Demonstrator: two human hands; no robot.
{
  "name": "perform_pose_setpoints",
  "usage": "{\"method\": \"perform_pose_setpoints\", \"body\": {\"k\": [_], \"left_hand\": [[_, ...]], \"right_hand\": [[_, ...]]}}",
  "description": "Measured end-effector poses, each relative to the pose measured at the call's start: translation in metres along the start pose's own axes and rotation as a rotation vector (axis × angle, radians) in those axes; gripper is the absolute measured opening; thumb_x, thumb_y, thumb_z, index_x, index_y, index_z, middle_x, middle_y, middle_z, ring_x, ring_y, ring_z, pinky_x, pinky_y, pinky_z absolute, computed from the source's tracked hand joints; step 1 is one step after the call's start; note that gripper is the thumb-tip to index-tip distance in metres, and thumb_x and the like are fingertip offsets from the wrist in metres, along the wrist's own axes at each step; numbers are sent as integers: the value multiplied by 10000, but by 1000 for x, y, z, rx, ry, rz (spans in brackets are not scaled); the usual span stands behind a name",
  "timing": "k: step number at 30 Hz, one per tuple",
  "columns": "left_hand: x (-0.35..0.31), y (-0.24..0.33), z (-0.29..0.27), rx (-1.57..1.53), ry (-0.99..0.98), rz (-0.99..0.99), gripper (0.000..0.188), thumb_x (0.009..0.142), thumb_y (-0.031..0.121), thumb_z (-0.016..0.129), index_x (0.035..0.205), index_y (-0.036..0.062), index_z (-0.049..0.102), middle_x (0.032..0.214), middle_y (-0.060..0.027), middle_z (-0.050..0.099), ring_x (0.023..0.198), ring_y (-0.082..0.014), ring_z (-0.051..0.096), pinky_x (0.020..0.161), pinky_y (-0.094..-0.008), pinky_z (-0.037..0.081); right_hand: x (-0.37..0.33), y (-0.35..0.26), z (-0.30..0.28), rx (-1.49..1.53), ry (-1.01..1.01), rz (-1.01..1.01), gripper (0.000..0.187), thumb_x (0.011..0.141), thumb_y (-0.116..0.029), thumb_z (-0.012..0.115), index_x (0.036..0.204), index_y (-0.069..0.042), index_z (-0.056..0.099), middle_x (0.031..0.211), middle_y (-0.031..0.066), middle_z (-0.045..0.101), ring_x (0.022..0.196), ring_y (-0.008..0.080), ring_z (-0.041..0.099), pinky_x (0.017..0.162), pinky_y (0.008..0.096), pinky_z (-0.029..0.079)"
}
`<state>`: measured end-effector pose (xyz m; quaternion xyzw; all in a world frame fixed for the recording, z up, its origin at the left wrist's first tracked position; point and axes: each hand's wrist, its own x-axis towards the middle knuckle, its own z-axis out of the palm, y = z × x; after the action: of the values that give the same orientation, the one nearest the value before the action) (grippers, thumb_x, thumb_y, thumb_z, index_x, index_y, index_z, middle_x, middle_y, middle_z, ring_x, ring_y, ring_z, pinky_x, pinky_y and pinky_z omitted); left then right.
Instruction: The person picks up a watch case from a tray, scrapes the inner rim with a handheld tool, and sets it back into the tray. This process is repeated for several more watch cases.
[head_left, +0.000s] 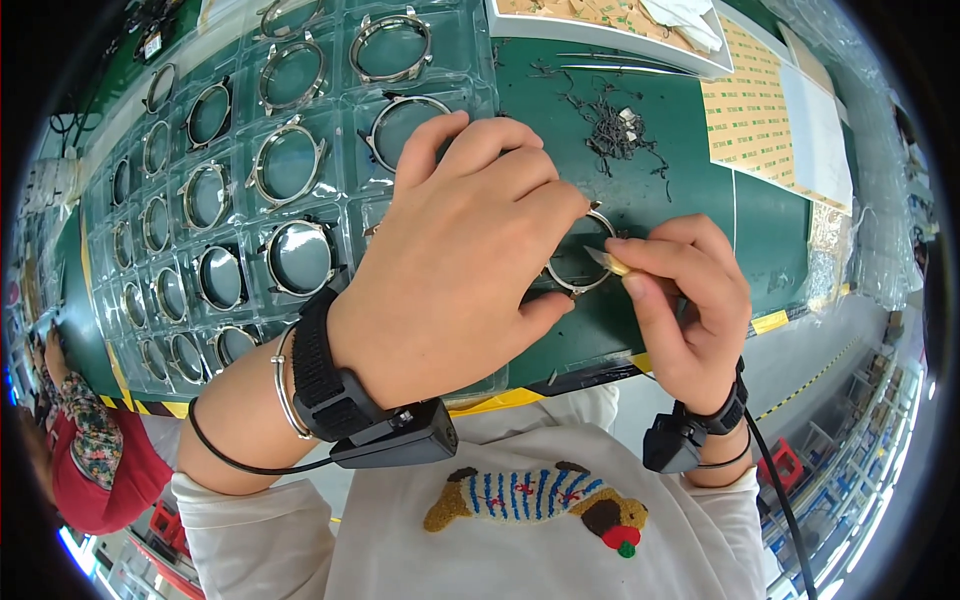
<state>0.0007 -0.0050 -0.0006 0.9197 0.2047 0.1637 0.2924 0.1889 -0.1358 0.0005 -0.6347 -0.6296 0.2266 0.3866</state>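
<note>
My left hand (450,250) grips a round metal watch case (574,290) between its fingers and thumb, low over the green table. The case is an open ring with lugs, and its left side is hidden behind the hand. In a pinch, my right hand (700,300) holds a small pointed blade (600,256) with a yellowish grip. The blade's tip lies inside the ring's outline; whether it touches the inner edge I cannot tell. Under and beyond my left hand, a clear plastic tray (345,120) bears rows of similar watch cases, some silver and some black.
Black scraps (615,135) lie heaped beyond my hands, with thin tweezers (625,69) behind them. A white box (600,22) stands at the back. Yellow printed sheets (760,120) lie at the far right. Yellow-black tape (500,402) marks the near edge. Another person (100,460) is at the left.
</note>
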Motion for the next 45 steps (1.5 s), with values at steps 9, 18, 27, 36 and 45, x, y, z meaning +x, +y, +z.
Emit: {"method": "perform_pose_setpoints", "body": {"k": [9,18,27,36,45], "left_hand": [[1,4,2,32,116,-45,577,611,175,880,1152,100,693,1134,-74,606,1261,-338,517,1099,-517,327],[-4,-5,1,-24,30,33,625,621,162,869,1220,135,694,1122,-67,594,1280,-336,496,1097,-501,325],[-3,-3,2,-17,21,13,575,640,160,873,1190,124,707,1132,-60,603,1284,-329,500,1086,-504,336],[-4,0,2,-18,25,-5,571,633,173,890,1172,113,711,1130,-63,602,1287,-328,499,1087,-507,344],[-3,0,2,-24,29,-9,573,625,180,903,1162,112,715,1123,-60,601,1287,-327,500,1090,-508,345]], "right_hand": [[17,-24,9,-105,-88,166,231,765,-21,796,992,-24,751,846,92,600,684,225,593,594,321,470],[15,-21,15,0,-156,187,185,772,45,741,953,5,738,808,87,606,724,216,595,627,308,462],[15,-19,16,33,-138,172,183,797,73,692,964,6,726,853,81,638,746,190,597,632,286,446],[10,-19,10,72,-71,164,130,812,42,709,931,-5,735,872,73,637,776,164,581,628,264,421],[12,-22,-3,129,7,109,188,788,85,695,947,-7,739,838,88,646,715,183,596,607,289,449]]}}
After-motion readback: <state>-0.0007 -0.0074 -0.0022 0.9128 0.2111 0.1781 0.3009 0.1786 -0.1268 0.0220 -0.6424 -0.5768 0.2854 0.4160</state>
